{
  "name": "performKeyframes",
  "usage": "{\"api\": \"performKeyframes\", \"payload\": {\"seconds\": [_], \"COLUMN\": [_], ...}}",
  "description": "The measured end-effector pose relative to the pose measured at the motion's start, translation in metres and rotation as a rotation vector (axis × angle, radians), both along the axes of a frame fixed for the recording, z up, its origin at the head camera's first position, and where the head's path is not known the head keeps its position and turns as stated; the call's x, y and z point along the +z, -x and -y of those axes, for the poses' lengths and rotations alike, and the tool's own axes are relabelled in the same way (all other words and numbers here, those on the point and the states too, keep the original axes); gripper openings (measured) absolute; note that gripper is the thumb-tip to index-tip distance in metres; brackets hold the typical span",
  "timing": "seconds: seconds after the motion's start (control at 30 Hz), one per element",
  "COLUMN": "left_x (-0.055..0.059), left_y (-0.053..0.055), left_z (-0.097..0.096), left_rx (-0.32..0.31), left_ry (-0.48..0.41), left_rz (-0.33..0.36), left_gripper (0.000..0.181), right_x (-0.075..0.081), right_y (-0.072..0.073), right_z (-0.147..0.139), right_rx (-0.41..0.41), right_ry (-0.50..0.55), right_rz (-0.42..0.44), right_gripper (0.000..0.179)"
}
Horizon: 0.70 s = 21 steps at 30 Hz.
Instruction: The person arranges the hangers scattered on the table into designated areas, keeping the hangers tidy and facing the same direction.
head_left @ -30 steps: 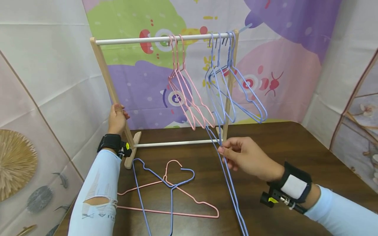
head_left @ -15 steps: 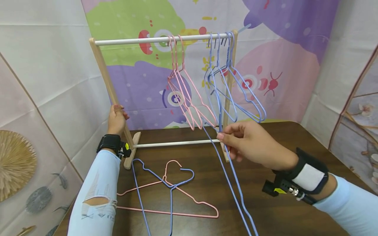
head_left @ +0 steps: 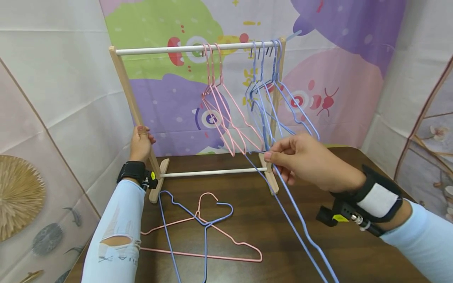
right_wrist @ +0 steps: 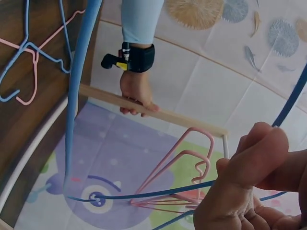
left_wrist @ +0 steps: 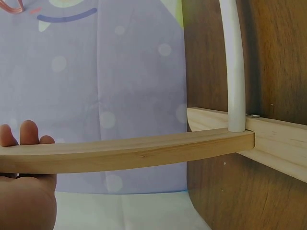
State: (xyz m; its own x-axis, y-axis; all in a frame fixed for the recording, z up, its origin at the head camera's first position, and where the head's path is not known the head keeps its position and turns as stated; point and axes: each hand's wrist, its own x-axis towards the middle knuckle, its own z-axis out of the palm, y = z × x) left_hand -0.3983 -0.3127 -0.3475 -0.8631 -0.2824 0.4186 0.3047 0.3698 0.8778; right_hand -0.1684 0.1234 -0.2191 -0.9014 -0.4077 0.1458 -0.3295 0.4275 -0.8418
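Note:
On the left, my left hand (head_left: 140,143) grips the wooden side post (head_left: 126,88) of a small clothes rack; in the left wrist view its fingers wrap that post (left_wrist: 120,154). My right hand (head_left: 304,161) pinches a blue wire hanger (head_left: 299,212) between thumb and fingers, in front of the rack's right side. The hanger's hook end points up, below the top rail (head_left: 152,50) and overlapping the hung blue hangers (head_left: 275,67). Its wide end slants down toward me, out of the frame's bottom. Its wire (right_wrist: 74,91) crosses the right wrist view.
Several pink hangers (head_left: 220,65) hang mid-rail, left of the hung blue ones. On the dark wooden table (head_left: 354,204) lie a blue hanger (head_left: 187,207) and a pink hanger (head_left: 233,257), overlapping. A lower white bar (head_left: 212,172) joins the rack's feet.
My right hand has moved up and slightly right, raising the blue hanger; its wide end has swung to the right. My left hand keeps its grip on the post.

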Motion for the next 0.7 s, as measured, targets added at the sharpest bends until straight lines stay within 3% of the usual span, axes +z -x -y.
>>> {"api": "performKeyframes", "payload": {"seconds": [0.4, 0.7], "left_x": [0.0003, 0.0015], "left_y": [-0.0014, -0.0022], "left_z": [-0.0019, -0.0026], "left_rx": [0.003, 0.01], "left_ry": [-0.007, 0.0], "left_rz": [-0.002, -0.022], "left_gripper": [0.056, 0.06], "right_x": [-0.0034, 0.005], "right_y": [0.0003, 0.0042], "right_z": [-0.0062, -0.0061], "right_rx": [-0.007, -0.006], "right_ry": [0.004, 0.044], "right_rz": [0.02, 0.004], "right_gripper": [0.024, 0.021]}}
